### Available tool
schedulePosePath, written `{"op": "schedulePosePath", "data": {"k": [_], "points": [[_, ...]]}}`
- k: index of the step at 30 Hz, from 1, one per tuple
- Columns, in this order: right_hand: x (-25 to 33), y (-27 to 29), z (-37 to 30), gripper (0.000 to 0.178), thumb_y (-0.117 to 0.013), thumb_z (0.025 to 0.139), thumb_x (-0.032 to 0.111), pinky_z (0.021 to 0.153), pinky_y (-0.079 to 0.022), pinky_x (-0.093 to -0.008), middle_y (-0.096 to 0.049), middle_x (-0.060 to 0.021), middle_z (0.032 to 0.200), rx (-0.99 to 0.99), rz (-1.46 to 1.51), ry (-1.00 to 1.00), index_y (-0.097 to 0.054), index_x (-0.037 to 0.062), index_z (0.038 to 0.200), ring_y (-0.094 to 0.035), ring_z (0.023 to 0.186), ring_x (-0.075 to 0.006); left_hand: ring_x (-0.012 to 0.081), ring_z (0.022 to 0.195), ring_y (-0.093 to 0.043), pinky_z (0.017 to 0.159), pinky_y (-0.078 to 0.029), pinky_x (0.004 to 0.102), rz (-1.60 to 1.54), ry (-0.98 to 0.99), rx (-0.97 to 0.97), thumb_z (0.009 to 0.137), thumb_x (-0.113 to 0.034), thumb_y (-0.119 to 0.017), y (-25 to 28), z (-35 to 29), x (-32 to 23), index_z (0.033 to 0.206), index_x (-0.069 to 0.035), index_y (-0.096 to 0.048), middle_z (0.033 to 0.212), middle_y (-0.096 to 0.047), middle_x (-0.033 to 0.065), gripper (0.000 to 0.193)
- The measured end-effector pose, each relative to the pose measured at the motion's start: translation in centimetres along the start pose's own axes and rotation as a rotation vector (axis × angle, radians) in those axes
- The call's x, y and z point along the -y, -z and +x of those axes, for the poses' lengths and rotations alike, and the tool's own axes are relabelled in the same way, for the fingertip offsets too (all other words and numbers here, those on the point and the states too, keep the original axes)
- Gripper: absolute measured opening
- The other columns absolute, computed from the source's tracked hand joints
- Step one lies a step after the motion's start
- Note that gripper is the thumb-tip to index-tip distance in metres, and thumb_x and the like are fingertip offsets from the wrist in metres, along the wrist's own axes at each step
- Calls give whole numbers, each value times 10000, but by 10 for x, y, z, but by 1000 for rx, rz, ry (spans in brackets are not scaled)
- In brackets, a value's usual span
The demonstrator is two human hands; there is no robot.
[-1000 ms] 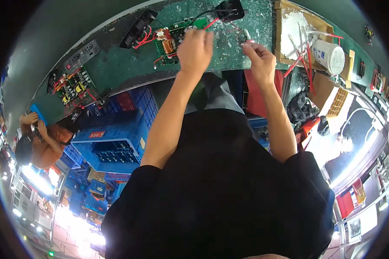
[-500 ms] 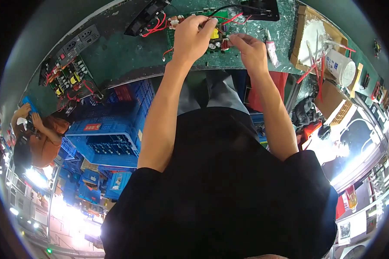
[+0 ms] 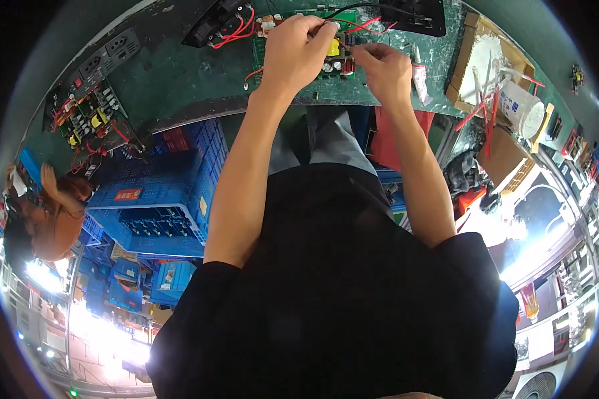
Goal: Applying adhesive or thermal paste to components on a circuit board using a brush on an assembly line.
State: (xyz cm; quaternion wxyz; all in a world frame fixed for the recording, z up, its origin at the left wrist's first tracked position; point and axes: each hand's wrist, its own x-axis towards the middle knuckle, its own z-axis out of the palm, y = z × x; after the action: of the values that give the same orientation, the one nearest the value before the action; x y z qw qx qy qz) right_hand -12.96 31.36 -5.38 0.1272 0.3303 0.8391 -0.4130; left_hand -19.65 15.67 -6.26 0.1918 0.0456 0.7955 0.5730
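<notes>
A green circuit board (image 3: 346, 21) lies near the far edge of the bench, with a yellow transformer and several capacitors on it. My left hand (image 3: 293, 56) is closed over the board's left half, thumb and finger pinching thin wires. A black cable (image 3: 353, 6) and a red wire (image 3: 373, 30) run from around those fingertips toward a black panel (image 3: 419, 14). My right hand (image 3: 389, 70) is closed at the board's right side, its fingertips pressed together near the components. What sits in that pinch is too small to make out.
A black panel with red wires (image 3: 213, 23) lies left of the board. Farther left are a socket strip (image 3: 106, 56) and another populated board (image 3: 86, 120). Right are a tube (image 3: 420, 83), a cardboard tray (image 3: 454, 93) and a white tub (image 3: 522, 110). Blue crates (image 3: 146, 199) stand below; a co-worker (image 3: 53, 226) sits left.
My right hand has shifted slightly up and turned at the board's right side. My left hand stays in its pinch. The view has shifted slightly; the co-worker's arm has moved.
</notes>
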Motion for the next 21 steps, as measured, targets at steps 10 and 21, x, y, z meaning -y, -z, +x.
{"op": "schedulePosePath", "data": {"k": [10,21], "points": [[5,-11,-10,314,-676,794,290,629,-492,-276,-698,-108,755,-105,-50,135,-709,-6,895,-652,656,-155,270,667,-614,620,-463,361,73,-44,-8,834,-266,-625,0,0,-1,837,13,-680,736,-616,139,284],[5,2,8,290,-683,742,278,614,-494,-287,-691,-103,715,27,-61,59,-718,10,847,-642,634,-156,291,673,-612,628,-463,371,79,-65,-18,836,-272,-624,-1,0,-1,842,11,-684,749,-620,147,290]]}}
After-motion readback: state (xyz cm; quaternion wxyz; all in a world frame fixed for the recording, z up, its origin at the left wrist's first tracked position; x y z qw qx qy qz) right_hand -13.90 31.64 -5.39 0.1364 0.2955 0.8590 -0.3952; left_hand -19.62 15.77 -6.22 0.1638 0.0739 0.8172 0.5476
